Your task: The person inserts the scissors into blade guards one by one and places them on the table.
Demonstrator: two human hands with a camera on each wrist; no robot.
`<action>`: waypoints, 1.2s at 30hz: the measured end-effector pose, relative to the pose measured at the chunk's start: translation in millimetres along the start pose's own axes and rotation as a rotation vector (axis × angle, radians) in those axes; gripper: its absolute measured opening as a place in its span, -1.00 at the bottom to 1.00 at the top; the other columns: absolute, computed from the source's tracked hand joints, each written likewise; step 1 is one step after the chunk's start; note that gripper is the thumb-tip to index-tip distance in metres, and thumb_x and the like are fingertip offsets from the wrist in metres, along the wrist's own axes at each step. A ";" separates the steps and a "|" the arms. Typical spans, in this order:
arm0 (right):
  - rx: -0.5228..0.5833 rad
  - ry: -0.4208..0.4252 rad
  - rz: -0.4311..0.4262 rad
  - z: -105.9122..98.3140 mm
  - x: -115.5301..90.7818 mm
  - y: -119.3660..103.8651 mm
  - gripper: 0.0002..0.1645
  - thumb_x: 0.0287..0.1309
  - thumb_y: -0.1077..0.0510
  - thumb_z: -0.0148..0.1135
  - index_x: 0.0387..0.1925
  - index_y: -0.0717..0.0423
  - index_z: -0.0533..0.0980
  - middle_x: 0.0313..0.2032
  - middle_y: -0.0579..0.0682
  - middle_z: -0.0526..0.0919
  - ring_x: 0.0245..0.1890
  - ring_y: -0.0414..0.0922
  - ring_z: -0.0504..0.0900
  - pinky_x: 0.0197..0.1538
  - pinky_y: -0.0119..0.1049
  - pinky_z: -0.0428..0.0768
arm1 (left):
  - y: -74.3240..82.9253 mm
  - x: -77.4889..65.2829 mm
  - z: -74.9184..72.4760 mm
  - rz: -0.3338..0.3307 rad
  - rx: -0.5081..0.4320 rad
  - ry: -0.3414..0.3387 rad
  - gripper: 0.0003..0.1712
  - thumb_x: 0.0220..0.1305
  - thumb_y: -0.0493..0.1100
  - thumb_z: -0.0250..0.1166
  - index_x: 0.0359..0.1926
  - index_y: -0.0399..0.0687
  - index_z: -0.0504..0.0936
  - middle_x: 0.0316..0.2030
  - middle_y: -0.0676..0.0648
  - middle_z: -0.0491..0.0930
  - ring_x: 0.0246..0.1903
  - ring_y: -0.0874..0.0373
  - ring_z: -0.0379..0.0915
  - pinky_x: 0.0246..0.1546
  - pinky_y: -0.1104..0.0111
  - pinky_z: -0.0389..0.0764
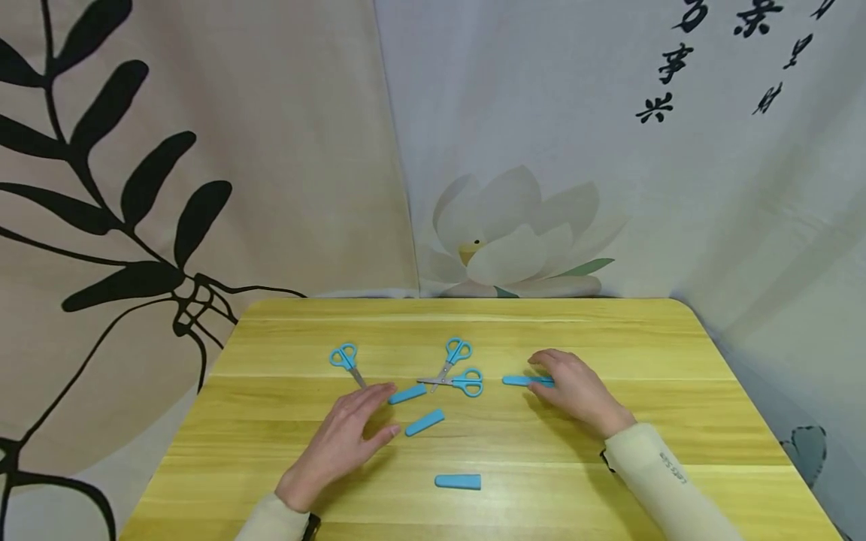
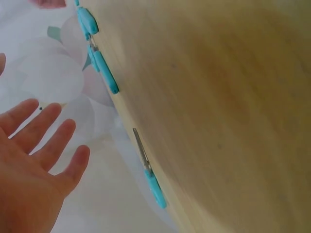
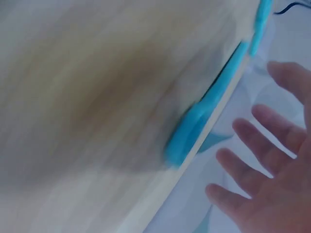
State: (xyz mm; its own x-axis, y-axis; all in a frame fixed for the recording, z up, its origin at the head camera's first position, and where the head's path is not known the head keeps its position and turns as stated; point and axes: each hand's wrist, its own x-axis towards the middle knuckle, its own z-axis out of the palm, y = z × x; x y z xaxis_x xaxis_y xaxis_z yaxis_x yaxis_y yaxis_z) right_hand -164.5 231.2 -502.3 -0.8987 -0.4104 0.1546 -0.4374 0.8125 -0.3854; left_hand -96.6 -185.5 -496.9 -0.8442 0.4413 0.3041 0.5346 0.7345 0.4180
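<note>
Four blue-handled scissors and three loose sheaths, with two hands

Scissors, uncovered, three: one pair (image 1: 344, 356) left of centre, its blades pointing down to the left hand (image 1: 346, 437); two pairs, upper (image 1: 457, 350) and lower (image 1: 468, 382), at centre, blades crossed. Light-blue looped handles, plastic-looking; narrow grey metal blades.

Scissors, covered, one (image 1: 521, 381): right of centre, under the right hand (image 1: 577, 387); pale blue throughout.

Sheaths, three, blue, flat, tapering to a rounded tip: one (image 1: 408, 394) beside the left fingertips, one (image 1: 425, 422) just below it, one (image 1: 458, 482) at lower centre.

Hands, two: left, fingers extended, thumb apart, holding nothing; right, fingers spread loosely over the covered pair, grasping nothing.

Table (image 1: 575, 496): yellow wood grain, rounded far corners, near edge cut off.

Obscured: the covered pair's handles, behind the right hand in the head view and blurred in the right wrist view; which crossed blade lies uppermost, unclear; sleeve lettering (image 1: 673, 467), illegible.
</note>
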 end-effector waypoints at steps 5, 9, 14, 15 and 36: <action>0.011 0.031 -0.030 10.7 10.0 -32.3 -0.41 0.28 -0.03 0.45 0.22 0.20 0.58 0.27 0.15 0.58 0.34 0.26 0.46 0.35 0.24 0.44 | -0.1 -2.9 -2.2 0.002 0.029 0.021 -0.16 0.32 0.16 0.40 0.46 -0.20 0.41 0.37 -0.26 0.46 0.33 -0.27 0.40 0.30 -0.25 0.40; 0.027 0.020 -0.066 20.3 19.5 -52.9 -0.34 0.28 -0.07 0.44 0.29 0.19 0.54 0.33 0.13 0.54 0.41 0.25 0.39 0.39 0.23 0.40 | -1.1 -5.5 -3.6 0.007 0.070 0.035 -0.10 0.33 0.21 0.36 0.48 -0.21 0.36 0.42 -0.27 0.40 0.35 -0.27 0.36 0.30 -0.27 0.38; 0.049 -0.010 -0.090 33.4 32.1 -69.2 -0.31 0.29 -0.11 0.44 0.30 0.18 0.54 0.36 0.10 0.52 0.43 0.22 0.37 0.42 0.19 0.39 | -3.1 -9.2 -5.4 -0.007 0.138 0.042 -0.08 0.35 0.29 0.30 0.49 -0.21 0.35 0.47 -0.27 0.31 0.38 -0.28 0.31 0.32 -0.27 0.36; 0.052 -0.014 -0.094 36.0 34.6 -71.5 -0.32 0.29 -0.11 0.44 0.30 0.17 0.54 0.36 0.09 0.52 0.43 0.21 0.38 0.41 0.17 0.40 | -3.6 -10.0 -5.9 -0.011 0.151 0.042 -0.07 0.35 0.31 0.30 0.49 -0.21 0.36 0.48 -0.27 0.29 0.39 -0.28 0.30 0.32 -0.27 0.35; 0.030 -0.073 -0.150 60.5 67.7 -90.1 -0.56 0.19 0.04 0.55 0.00 0.21 0.67 -0.04 0.07 0.68 -0.03 0.05 0.65 0.07 -0.04 0.67 | -2.2 -19.2 -5.8 -0.066 0.239 -0.030 0.01 0.35 0.40 0.24 0.52 -0.22 0.31 0.60 -0.23 0.03 0.53 -0.26 0.04 0.40 -0.32 0.20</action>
State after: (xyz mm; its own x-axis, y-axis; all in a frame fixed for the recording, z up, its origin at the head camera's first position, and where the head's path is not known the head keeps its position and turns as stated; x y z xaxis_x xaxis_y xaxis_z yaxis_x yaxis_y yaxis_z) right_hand -184.0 105.1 -512.1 -0.8181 -0.5561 0.1465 -0.5644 0.7277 -0.3897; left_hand -81.3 -198.6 -498.7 -0.8797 0.4007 0.2561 0.4568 0.8617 0.2210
